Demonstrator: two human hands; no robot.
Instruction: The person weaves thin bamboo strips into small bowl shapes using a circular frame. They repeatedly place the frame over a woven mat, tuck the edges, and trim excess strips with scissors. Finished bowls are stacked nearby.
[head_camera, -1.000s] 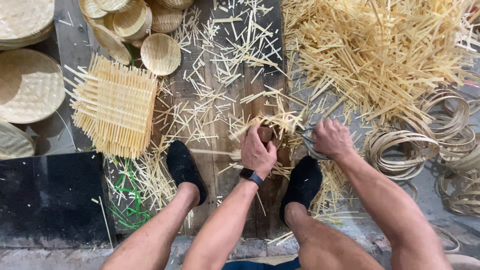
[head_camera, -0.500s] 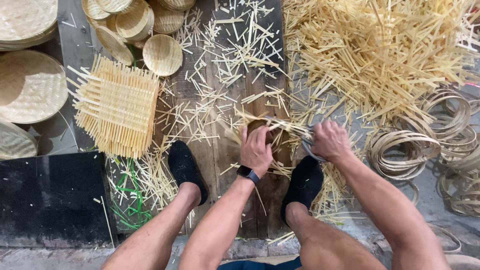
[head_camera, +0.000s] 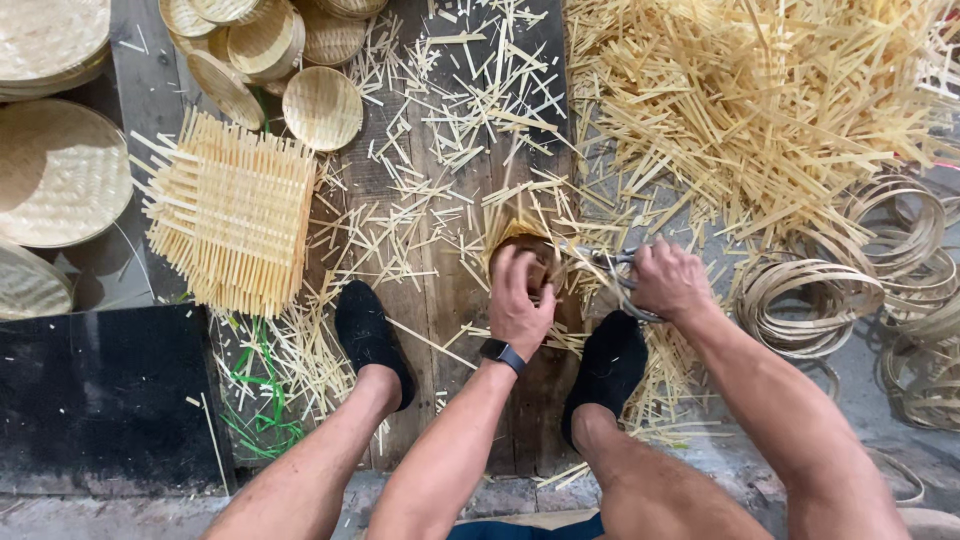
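Loose bamboo strips (head_camera: 760, 110) crowd the right, woven mat (head_camera: 235, 215) blocks left, plank (head_camera: 440, 290) between seemingly passable

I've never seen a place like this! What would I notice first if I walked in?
Probably the huge heap of pale bamboo strips at the top right, with cut bits scattered over the wooden boards. In the middle, the left hand grips a small half-woven basket while the right hand holds metal shears beside it. A square woven mat and stacked round trays lie to the left.
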